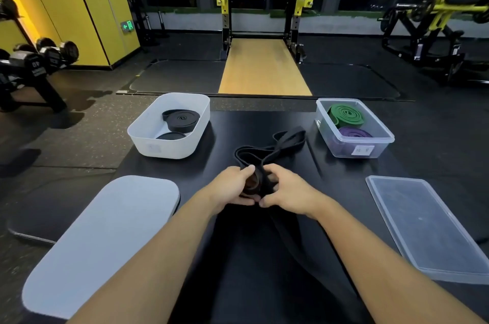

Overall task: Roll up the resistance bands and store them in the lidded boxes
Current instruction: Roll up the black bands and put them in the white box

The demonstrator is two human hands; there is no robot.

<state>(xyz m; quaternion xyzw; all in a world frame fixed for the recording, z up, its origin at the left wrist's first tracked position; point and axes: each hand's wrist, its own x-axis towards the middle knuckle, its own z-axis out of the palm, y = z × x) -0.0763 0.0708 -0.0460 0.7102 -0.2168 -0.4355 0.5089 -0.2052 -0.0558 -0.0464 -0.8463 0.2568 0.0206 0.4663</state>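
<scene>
Nearest us, a white lid [100, 239] lies at the left of the black tabletop [238, 284] and a clear lid [428, 225] at the right. Between them our left hand [232, 186] and right hand [285, 191] both curl around the part-wound roll of a black resistance band [289, 138], whose loose loops lie on the table beyond our fingers. Farther on, the white box [148, 143] at left holds two rolled black bands [181, 119], while the clear box [344, 151] at right holds a rolled green band [346, 114] with a rolled purple band [354, 133] just beside it
</scene>
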